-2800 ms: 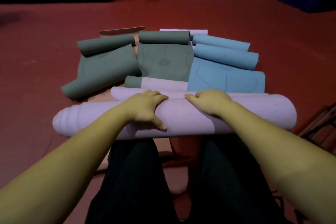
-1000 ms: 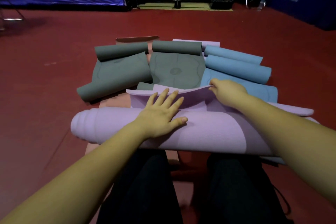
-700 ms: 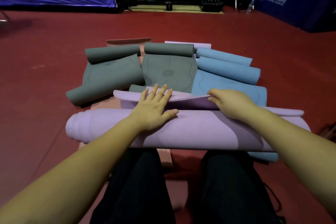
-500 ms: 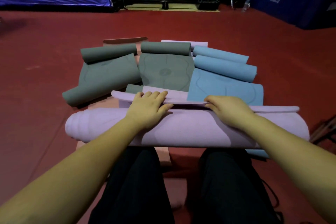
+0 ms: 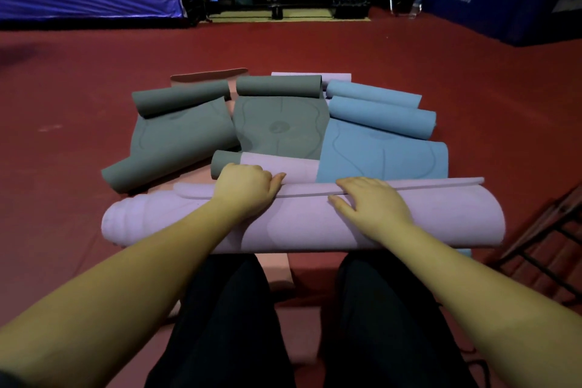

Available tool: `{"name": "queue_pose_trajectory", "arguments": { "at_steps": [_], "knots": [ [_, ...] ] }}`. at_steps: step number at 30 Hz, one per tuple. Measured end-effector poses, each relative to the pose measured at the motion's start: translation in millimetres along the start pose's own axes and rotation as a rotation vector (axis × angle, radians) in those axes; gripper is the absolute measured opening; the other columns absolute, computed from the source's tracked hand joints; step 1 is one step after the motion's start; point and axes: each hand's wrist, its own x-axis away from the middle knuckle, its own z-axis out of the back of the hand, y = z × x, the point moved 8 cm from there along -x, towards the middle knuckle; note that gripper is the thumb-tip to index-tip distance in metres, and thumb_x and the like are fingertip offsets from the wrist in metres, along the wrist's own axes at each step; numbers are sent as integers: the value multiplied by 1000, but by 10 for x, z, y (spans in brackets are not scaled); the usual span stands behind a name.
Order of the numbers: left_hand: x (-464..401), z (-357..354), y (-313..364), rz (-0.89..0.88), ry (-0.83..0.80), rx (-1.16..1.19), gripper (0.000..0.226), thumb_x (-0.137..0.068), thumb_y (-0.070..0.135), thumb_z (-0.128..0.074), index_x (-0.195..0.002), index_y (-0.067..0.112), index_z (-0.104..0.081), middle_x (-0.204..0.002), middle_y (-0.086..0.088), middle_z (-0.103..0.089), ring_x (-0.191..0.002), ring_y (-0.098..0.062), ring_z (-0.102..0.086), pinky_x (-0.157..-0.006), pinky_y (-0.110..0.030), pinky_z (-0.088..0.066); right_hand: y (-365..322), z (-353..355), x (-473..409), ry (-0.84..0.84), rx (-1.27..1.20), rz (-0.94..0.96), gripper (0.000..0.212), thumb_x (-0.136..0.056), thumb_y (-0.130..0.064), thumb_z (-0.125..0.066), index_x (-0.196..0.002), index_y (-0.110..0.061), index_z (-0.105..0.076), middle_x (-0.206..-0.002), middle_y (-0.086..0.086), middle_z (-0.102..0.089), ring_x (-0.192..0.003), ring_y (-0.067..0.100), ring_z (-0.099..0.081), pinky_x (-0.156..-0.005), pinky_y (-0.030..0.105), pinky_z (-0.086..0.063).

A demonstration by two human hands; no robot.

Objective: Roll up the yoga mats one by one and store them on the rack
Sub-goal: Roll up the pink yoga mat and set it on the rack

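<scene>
Red gym floor [image 5: 78, 167] runs under everything. Nearest, the lilac mat [image 5: 299, 224] lies rolled across the knees; its loose flap, lifted a second ago, is now folded down onto the roll. The left hand [image 5: 244, 189] curls its fingers over the flap edge, the right hand [image 5: 371, 201] presses flat (rolling looks nearly finished). Beyond lie grey mats [image 5: 189, 132] and blue mats [image 5: 378, 151], half unrolled; a dark rack [image 5: 535, 249] stands just right.

Both our arms reach forward; left hand [image 5: 244, 187] fingers curled over, right hand [image 5: 373, 203] flat, fingers spread.
</scene>
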Motion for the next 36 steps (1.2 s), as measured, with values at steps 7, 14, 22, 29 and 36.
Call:
{"name": "queue_pose_trajectory", "arguments": {
  "at_steps": [7,14,22,29,36],
  "knots": [
    [-414,-65,418,87,-387,455,63,-104,55,-21,-134,11,-55,-142,-17,-53,-128,-33,-49,-100,-39,-36,-8,-79,-114,43,-30,-4,83,-79,-70,-14,-127,-24,-64,-129,-2,-65,-119,22,-59,-97,32,-42],
    [-337,-273,591,103,-318,430,69,-100,61,-14,-124,20,-64,-134,-12,-60,-122,-32,-53,-98,-41,-40,94,12,353,492,-643,-248,12,-90,-17,-57,-85,-10,-66,-82,2,-65,-81,17,-55,-73,28,-41],
    [-452,-293,572,124,-294,405,69,-97,65,-21,-110,18,-71,-126,-12,-65,-114,-34,-57,-93,-40,-42,-406,-1279,1085,-21,-2017,-1422,51,-102,-31,-30,-139,1,-46,-134,21,-54,-125,36,-52,-99,42,-45],
    [-384,106,381,219,-137,460,62,-101,56,-25,-106,15,-72,-113,-15,-68,-104,-34,-60,-76,-35,-38,-357,-770,552,292,-2130,-1252,42,-98,-32,-30,-121,-21,-63,-116,10,-64,-102,32,-59,-93,55,-47],
    [-507,937,-154,384,7,906,53,-105,48,-22,-132,19,-57,-143,-12,-53,-126,-31,-50,-94,-38,-35,-286,224,-226,367,-2047,-890,40,-100,-42,-27,-88,-28,-62,-94,-9,-67,-84,13,-59,-95,44,-46]
  ]
}}
